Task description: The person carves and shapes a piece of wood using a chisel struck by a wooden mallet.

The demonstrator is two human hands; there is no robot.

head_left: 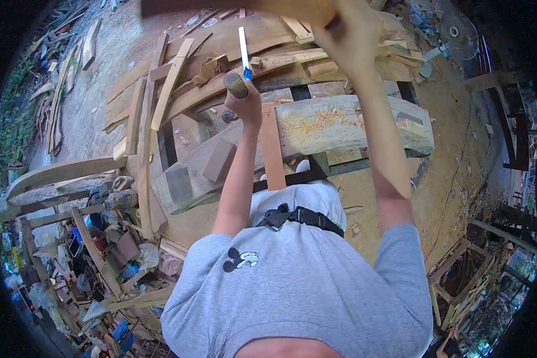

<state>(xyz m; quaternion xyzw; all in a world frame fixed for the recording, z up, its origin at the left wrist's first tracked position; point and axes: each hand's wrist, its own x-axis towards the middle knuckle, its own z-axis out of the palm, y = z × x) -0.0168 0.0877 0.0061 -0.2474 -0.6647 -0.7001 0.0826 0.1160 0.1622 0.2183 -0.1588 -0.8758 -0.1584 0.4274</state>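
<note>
My left hand is wrapped round a chisel, its wooden handle end facing me and its bright blade pointing away over the planks. The chisel's tip lies near the wood pieces at the back. My right hand is raised close to the camera and closed on a brown wooden mallet, blurred and partly cut off by the top edge. Below my hands, a reddish-brown board rests across a thick weathered plank and reaches to my lap. Wood shavings are scattered on that plank.
Long boards and curved slabs lie beyond the plank. Dark wooden blocks sit at its left. A cluttered wooden rack stands at lower left. A fan stands at upper right, and a wooden frame at lower right.
</note>
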